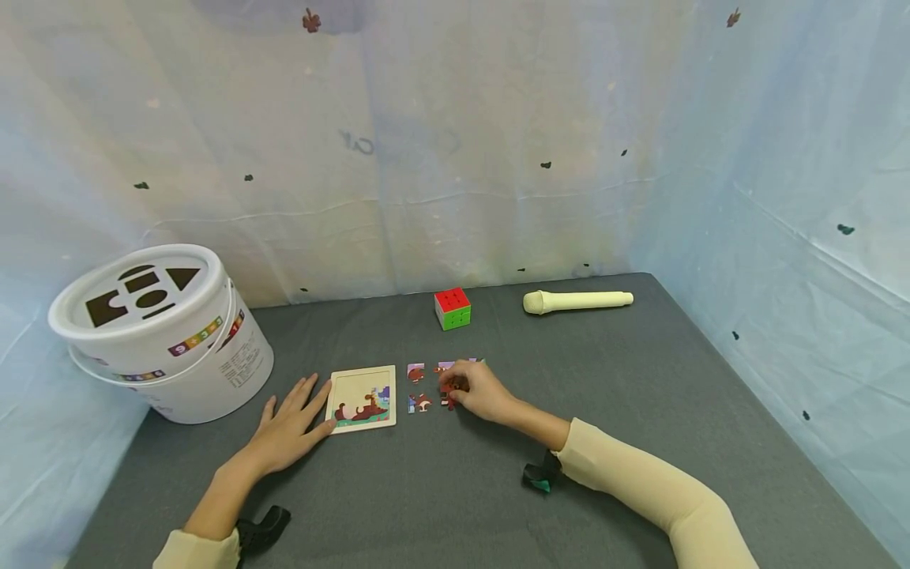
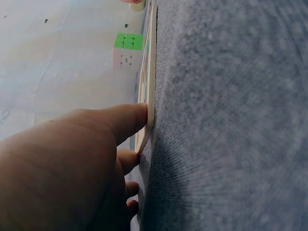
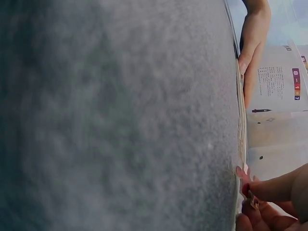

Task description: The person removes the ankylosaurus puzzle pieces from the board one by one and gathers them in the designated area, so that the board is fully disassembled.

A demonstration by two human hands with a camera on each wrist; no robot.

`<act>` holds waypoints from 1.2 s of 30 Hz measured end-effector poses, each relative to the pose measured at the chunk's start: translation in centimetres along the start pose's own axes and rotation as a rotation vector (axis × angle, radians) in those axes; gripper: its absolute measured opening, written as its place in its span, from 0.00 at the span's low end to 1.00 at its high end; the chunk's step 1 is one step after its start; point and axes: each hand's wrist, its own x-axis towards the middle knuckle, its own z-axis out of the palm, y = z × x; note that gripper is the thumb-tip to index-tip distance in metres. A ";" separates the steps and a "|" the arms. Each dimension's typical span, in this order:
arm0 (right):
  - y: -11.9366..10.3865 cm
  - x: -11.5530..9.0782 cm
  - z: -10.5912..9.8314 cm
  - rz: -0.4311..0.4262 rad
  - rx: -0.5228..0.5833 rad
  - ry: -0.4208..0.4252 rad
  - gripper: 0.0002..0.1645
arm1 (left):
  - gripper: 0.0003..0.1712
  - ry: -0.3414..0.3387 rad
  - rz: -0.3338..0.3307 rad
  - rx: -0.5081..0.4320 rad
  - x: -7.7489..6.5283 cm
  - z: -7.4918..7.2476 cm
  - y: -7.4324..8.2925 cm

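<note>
A square wooden puzzle board (image 1: 352, 389) lies flat, with pieces fitted along its bottom and right side. My left hand (image 1: 287, 433) rests at its left edge, fingers spread, and the thumb touches the board's lower-left corner. To the right of the board lie several loose puzzle pieces (image 1: 415, 373), brown, purple and white. Over the rightmost of them, my right hand (image 1: 485, 393) pinches a small puzzle piece (image 3: 253, 201) between thumb and fingers, close to the table. That hand partly covers the pieces around it.
Behind the pieces sits a cube puzzle (image 1: 453, 309) with a red top and green side. A cream microphone-shaped object (image 1: 579, 301) lies at the back right. On the left stands a white bucket (image 1: 245, 367) with shaped holes in its lid. Pale sheeting hangs around the grey table (image 1: 426, 506).
</note>
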 end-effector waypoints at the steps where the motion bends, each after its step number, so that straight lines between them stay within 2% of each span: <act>1: 0.0 0.0 0.0 0.000 -0.015 -0.006 0.12 | 0.45 -0.001 -0.001 0.001 0.0 0.0 0.0; 8: -0.4 0.0 -0.5 -0.078 -0.129 -0.049 0.14 | 0.45 0.003 0.002 -0.003 0.0 -0.1 0.0; 15: -0.6 0.1 -0.6 -0.141 -0.201 -0.043 0.17 | 0.44 0.032 0.028 -0.028 0.0 0.3 -0.3; 22: -0.3 0.2 -0.5 -0.145 -0.252 -0.064 0.17 | 0.46 0.012 0.013 0.002 0.1 0.8 -0.8; 36: -0.4 0.1 -0.5 -0.105 -0.215 -0.108 0.19 | 0.45 0.023 0.018 -0.010 0.0 0.6 -0.6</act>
